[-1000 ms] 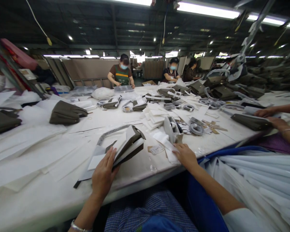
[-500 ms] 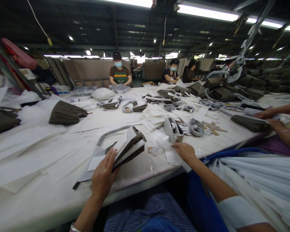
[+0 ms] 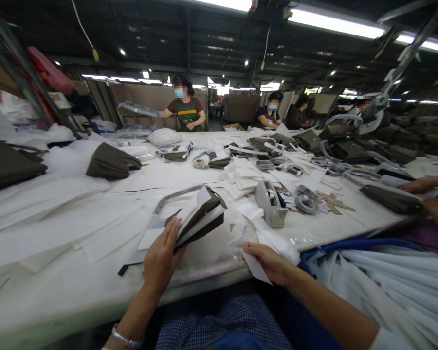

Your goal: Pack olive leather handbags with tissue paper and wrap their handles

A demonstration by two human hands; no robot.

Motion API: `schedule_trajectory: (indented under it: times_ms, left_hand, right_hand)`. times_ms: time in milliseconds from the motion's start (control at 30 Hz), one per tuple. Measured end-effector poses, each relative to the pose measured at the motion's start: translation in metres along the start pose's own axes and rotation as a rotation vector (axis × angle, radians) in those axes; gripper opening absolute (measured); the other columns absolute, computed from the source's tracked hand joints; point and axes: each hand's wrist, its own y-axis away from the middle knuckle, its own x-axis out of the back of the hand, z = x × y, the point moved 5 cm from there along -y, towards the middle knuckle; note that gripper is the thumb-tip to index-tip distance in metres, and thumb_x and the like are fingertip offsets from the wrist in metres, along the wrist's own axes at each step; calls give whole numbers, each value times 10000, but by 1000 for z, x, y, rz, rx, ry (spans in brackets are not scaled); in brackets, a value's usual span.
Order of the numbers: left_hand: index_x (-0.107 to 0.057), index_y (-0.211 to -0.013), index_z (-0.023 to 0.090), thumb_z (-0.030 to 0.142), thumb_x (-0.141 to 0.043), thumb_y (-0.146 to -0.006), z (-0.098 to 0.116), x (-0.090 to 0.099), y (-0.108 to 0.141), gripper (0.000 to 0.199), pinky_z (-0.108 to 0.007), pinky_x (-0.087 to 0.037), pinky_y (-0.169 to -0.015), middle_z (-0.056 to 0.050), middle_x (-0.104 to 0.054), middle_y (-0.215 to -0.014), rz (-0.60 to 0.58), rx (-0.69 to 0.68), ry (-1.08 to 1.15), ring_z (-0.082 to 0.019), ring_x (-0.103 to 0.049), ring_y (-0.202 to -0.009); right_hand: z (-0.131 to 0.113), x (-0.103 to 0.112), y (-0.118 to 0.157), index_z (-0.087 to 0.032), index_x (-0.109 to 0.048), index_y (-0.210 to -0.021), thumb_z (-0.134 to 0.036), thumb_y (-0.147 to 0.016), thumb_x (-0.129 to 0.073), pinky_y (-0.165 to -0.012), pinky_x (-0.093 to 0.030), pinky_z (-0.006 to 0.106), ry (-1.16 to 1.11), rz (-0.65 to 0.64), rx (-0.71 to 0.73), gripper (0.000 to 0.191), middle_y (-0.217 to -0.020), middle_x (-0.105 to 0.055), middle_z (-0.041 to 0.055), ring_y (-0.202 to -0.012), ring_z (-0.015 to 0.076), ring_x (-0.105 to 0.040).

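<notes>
Presently, the dark bag [image 3: 216, 224] lies near the front edge of the pale table [image 3: 200, 266], white sheets tucked between its folds. Around it are loose papers and a grey tape dispenser [image 3: 272, 206]; behind, a person in a green apron [image 3: 189, 116] stands under the lamps. The bag looks smooth and wedge-shaped. The left hand [image 3: 162, 257] grasps its near end, fingers extended; the right hand [image 3: 268, 262] pinches a small white slip [image 3: 257, 269].

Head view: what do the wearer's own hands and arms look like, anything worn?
Neither hand is gloved. The left hand has a shiny silver-coloured bangle at the wrist; the right hand shows none. A pale sleeve shows on the right arm.
</notes>
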Motion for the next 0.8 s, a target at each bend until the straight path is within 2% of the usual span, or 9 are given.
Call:
schedule_trajectory:
  times_ms: [67,133,233,333,433,533,667,733,800]
  left_hand:
    - [-157,-1558,295,186,-564,-901,-2,0,0,781,-348,-498,-981,-41,-437,-1516,0,-5,12,-255,-553,-1265]
    - [-162,-1558,293,192,-567,-906,-3,-1,1,774,-349,-472,-1018,-43,-423,-1525,-4,-18,30,-251,-530,-1290]
    - [-172,-1556,291,198,-576,-909,-5,-3,0,768,-345,-450,-1045,-42,-408,-1535,-9,-17,50,-246,-518,-1302]
    - [-174,-1556,288,195,-582,-902,-8,-2,-3,776,-342,-468,-1027,-41,-421,-1526,-2,13,48,-249,-540,-1280]
    - [-188,-1554,283,200,-588,-899,-11,0,-6,771,-342,-510,-968,-48,-450,-1506,27,51,29,-259,-564,-1253]
    - [-203,-1549,284,208,-603,-898,-15,2,-7,769,-343,-531,-933,-53,-483,-1481,65,95,15,-265,-596,-1212]
    - [-189,-1554,278,188,-606,-892,-20,2,-6,787,-354,-543,-920,-66,-503,-1463,97,118,10,-276,-615,-1184]
    - [-183,-1555,276,185,-601,-894,-23,2,-6,788,-361,-547,-922,-69,-510,-1456,105,128,19,-277,-615,-1186]
    - [-190,-1554,277,196,-610,-894,-26,2,-6,786,-367,-551,-923,-71,-529,-1439,118,150,32,-276,-623,-1175]
  right_hand:
    - [16,-3,3,-195,-656,-860,-370,-782,-608,-586,-483,256,25,21,4,197,-739,-655,28,-632,149,-596]
    - [15,0,2,-184,-669,-837,-442,-794,-634,-561,-455,248,210,45,91,264,-689,-626,11,-603,141,-563]
    - [-7,-2,-4,-149,-696,-815,-527,-761,-689,-553,-445,249,432,-20,158,382,-612,-571,-16,-561,128,-533]
    - [-37,-14,-21,-144,-706,-922,-537,-765,-706,-555,-447,232,313,-155,97,423,-627,-569,-29,-549,103,-522]
    - [-71,-26,-56,-173,-686,-992,-395,-782,-734,-582,-463,206,68,-108,166,310,-714,-617,-21,-603,92,-550]
    - [-103,-39,-108,-192,-658,-1011,-270,-800,-711,-611,-500,217,-16,-47,223,231,-742,-637,-14,-642,107,-586]
    - [-152,-58,-172,-238,-533,-1300,-212,-825,-674,-546,-484,199,0,-9,265,496,-691,-607,-54,-551,90,-547]
    - [-180,-67,-189,-258,-459,-1387,-198,-849,-640,-561,-490,189,-16,-4,327,571,-717,-607,-59,-561,81,-554]
    - [-203,-73,-194,-279,-425,-1423,-209,-877,-605,-611,-510,195,-33,-21,398,580,-757,-613,-55,-609,82,-579]
